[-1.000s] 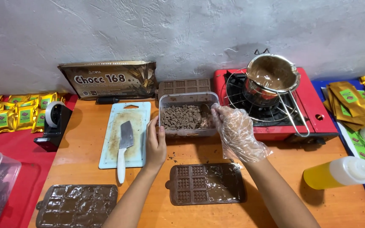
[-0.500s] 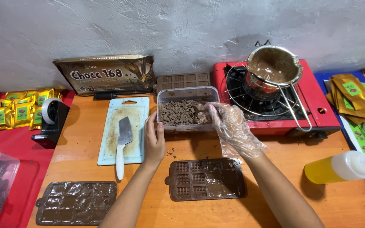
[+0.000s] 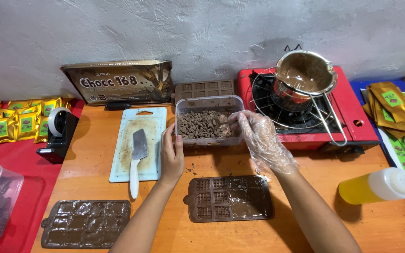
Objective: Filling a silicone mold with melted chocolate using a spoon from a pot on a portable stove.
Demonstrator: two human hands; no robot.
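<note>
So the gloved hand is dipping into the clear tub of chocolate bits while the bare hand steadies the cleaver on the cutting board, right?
Not quite. The head view shows the bare left hand steadying the clear tub, not the cleaver, which lies untouched on the cutting board. The gloved right hand does reach into the tub of chocolate bits.

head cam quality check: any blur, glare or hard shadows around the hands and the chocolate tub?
Head view: sharp overall, no motion blur on the left hand or the gloved right hand; soft even light, only faint shadows under the arms on the table; mild sheen on the glove and on the clear tub; slight wide-angle bending at the frame edges.
</note>
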